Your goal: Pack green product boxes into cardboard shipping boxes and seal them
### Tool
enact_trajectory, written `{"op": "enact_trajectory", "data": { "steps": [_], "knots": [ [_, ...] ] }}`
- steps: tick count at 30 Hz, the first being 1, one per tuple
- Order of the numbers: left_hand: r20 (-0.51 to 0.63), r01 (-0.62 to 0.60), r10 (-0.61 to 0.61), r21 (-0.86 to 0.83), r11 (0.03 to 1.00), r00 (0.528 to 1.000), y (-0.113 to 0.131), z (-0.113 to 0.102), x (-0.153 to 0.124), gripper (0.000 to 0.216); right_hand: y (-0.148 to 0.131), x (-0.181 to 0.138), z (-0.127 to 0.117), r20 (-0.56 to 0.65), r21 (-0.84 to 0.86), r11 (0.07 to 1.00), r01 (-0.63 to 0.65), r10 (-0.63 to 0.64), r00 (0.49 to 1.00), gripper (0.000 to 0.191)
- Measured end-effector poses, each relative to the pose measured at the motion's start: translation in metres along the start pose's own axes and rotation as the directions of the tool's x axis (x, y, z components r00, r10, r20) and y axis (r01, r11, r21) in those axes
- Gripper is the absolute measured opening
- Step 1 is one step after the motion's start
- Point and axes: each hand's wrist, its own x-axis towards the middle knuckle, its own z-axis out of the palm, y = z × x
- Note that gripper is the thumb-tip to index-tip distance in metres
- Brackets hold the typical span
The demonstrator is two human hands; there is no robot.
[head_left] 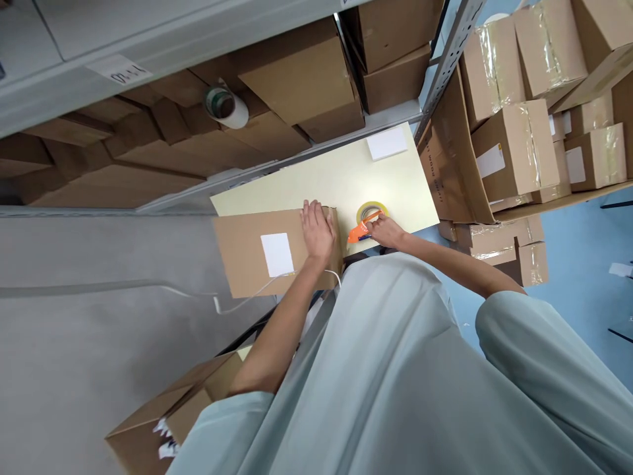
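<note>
My right hand has its grip closed on the orange handle of the tape dispenser, which sits on the desk just right of the cardboard box. My left hand lies flat and spread, holding nothing, on the box's right end, with the white label left of my palm. Judgement: firm palm weight would stop the box sliding, and the dispenser wants a firm hold on the handle, fingers clear of the tape roll.

Matt cardboard box; glossy tape roll w/ orange plastic dispenser.
</note>
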Motion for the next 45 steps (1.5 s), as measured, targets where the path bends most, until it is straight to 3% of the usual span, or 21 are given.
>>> {"op": "enact_trajectory", "data": {
  "steps": [4,9,11,15,20,24,27,33,35,39,45],
  "knots": [
    [0.125,-0.137,0.137,-0.009,0.991,0.983,-0.004,-0.008,-0.018,0.056,-0.022,0.001,0.005,0.009,0.019,0.997,0.07,-0.07,0.998,0.044],
    [0.276,-0.283,0.288,-0.059,0.957,0.917,-0.023,-0.025,-0.029,0.053,-0.046,0.003,0.014,0.002,-0.018,0.985,0.172,-0.172,0.985,0.047],
    [0.283,-0.264,0.261,-0.029,0.964,0.923,-0.028,-0.03,-0.035,0.05,-0.058,0.007,0.015,-0.003,-0.015,0.981,0.193,-0.193,0.981,0.047],
    [0.187,-0.112,0.099,0.064,0.992,0.977,-0.03,-0.032,-0.047,0.046,-0.073,0.019,0.016,0.001,-0.011,0.983,0.181,-0.181,0.984,0.042],
    [0.21,-0.102,0.091,0.044,0.994,0.974,-0.027,-0.032,-0.05,0.045,-0.069,0.02,0.019,-0.018,-0.012,0.983,0.181,-0.181,0.983,0.047],
    [0.215,-0.097,0.082,0.06,0.993,0.973,-0.027,-0.033,-0.049,0.041,-0.056,0.011,0.026,-0.001,0.008,0.976,0.219,-0.219,0.976,0.048],
    [0.219,-0.095,0.084,0.043,0.995,0.972,-0.028,-0.033,-0.05,0.041,-0.028,-0.005,0.031,0.003,0.062,0.985,0.16,-0.16,0.987,0.05],
    [0.229,-0.085,0.083,-0.004,0.996,0.97,-0.03,-0.033,-0.05,0.044,0.086,-0.05,0.02,0.088,-0.018,0.998,-0.067,0.069,0.994,0.048],
    [0.225,-0.085,0.083,-0.002,0.996,0.971,-0.03,-0.032,-0.05,0.044,0.116,-0.049,0.007,0.029,-0.063,0.989,-0.137,0.139,0.99,0.056],
    [0.227,-0.089,0.086,0.0,0.996,0.97,-0.032,-0.031,-0.05,0.045,0.13,-0.004,-0.033,-0.062,-0.055,0.98,-0.191,0.187,0.98,0.06],
    [0.207,-0.099,0.09,0.036,0.994,0.974,-0.033,-0.028,-0.051,0.045,0.095,0.084,-0.087,-0.123,-0.085,0.986,-0.142,0.131,0.984,0.052]
  ]
}}
